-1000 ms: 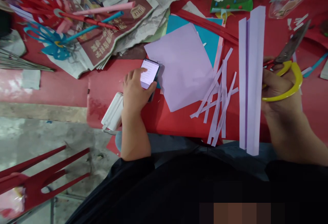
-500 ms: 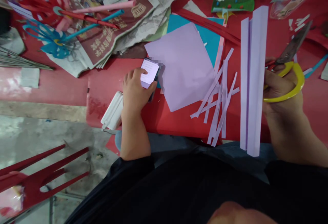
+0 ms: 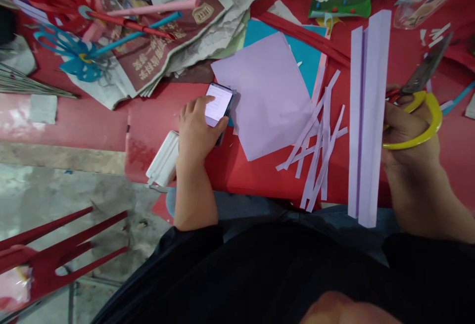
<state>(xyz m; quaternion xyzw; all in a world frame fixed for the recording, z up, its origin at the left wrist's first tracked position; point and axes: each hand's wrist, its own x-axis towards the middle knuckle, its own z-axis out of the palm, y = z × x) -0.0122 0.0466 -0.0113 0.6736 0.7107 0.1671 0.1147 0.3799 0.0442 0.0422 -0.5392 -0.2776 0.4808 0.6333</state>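
Note:
My left hand [image 3: 198, 126] spans the lower end of a smartphone [image 3: 218, 104] with a lit screen. Its index finger touches the screen and the thumb lies along the right edge. In my right hand [image 3: 411, 126] are scissors [image 3: 426, 69] with yellow handles, their blades pointing up and away. That hand also holds a long folded strip of purple paper [image 3: 371, 116] upright, its fingers partly hidden behind it. Between my hands lies a purple paper sheet [image 3: 270, 96], and several narrow purple paper strips [image 3: 321, 141] are scattered beside it.
A white power bank [image 3: 163, 158] lies by my left wrist. Newspapers [image 3: 159, 52], a blue paper flower [image 3: 83, 59] and a red paper flower [image 3: 59, 2] are at the back left. Blue sheets [image 3: 256, 32] lie under the purple one. A red chair [image 3: 48, 269] stands lower left.
The index finger of my left hand has shifted slightly up on the phone screen. My right hand keeps its hold, and the view has moved a little.

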